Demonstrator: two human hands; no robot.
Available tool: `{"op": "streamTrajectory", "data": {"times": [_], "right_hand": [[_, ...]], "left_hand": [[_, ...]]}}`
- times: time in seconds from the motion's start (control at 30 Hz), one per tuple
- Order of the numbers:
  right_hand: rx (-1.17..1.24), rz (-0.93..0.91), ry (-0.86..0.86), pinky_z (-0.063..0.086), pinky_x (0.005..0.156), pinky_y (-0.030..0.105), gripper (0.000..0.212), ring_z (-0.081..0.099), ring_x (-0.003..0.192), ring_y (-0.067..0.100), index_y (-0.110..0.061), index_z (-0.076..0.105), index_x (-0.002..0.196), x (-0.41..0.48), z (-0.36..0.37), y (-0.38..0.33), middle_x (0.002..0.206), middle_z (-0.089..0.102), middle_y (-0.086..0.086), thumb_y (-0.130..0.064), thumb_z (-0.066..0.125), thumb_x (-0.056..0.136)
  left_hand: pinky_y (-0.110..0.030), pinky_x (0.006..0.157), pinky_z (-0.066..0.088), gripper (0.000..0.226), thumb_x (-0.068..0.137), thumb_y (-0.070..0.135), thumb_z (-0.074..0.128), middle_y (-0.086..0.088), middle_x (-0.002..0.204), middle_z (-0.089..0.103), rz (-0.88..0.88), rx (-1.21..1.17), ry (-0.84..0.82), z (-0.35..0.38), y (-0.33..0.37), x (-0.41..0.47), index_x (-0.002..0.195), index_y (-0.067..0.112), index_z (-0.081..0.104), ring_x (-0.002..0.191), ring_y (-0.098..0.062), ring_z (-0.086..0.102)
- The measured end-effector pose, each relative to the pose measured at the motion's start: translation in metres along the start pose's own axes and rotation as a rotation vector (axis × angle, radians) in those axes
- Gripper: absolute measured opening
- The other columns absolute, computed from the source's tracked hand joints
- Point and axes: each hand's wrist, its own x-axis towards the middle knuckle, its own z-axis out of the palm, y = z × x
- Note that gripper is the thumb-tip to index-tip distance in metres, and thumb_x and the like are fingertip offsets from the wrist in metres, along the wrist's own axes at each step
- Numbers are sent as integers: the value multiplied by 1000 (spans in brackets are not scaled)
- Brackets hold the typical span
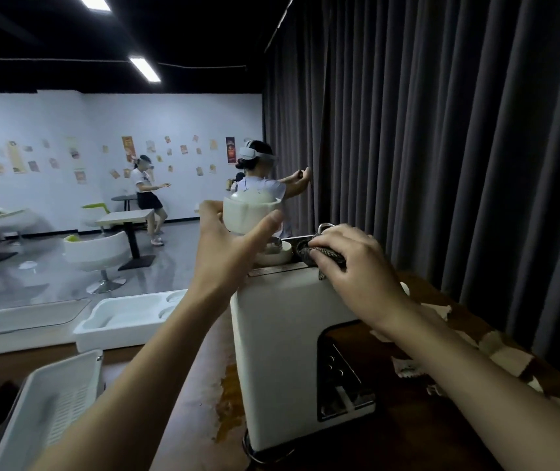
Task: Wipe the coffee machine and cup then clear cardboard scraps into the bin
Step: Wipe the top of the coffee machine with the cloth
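Your left hand (234, 239) grips upright cup (251, 212), centre frame | your right hand (350, 263) clutches cloth (319, 254) atop coffee machine (282, 351), long axis vertical.

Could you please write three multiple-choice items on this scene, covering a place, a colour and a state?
1. Where is the cloth? A on top of the coffee machine; B on the floor; C in a tray.
2. What colour is the machine's casing? A red; B white; C green.
3. What is the left hand doing? A hanging empty; B holding the white cup; C pressing the table.
Answers: 1 A, the right hand holds it there; 2 B, the casing is white; 3 B, thumb and fingers curl round the cup.
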Motion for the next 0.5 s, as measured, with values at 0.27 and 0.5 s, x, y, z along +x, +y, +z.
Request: {"op": "streamTrajectory", "data": {"times": [0.27,0.5], "right_hand": [[-184,47,97,32,89,36,42,57,103,16,-26,71,100,-10,10,-1,103,68,-12,-55,46,85],[-122,89,104,34,94,38,33,55,110,16,-23,72,104,-10,12,-2,107,68,-8,-44,56,84]], "left_hand": [[-10,64,46,58,65,65,79,11,97,66,-133,74,-90,-1,-35,4,100,33,45,82,9,65],[-34,82,58,76,48,76,77,14,101,68,-211,116,-190,-5,-42,12,104,34,49,87,3,67]]}}
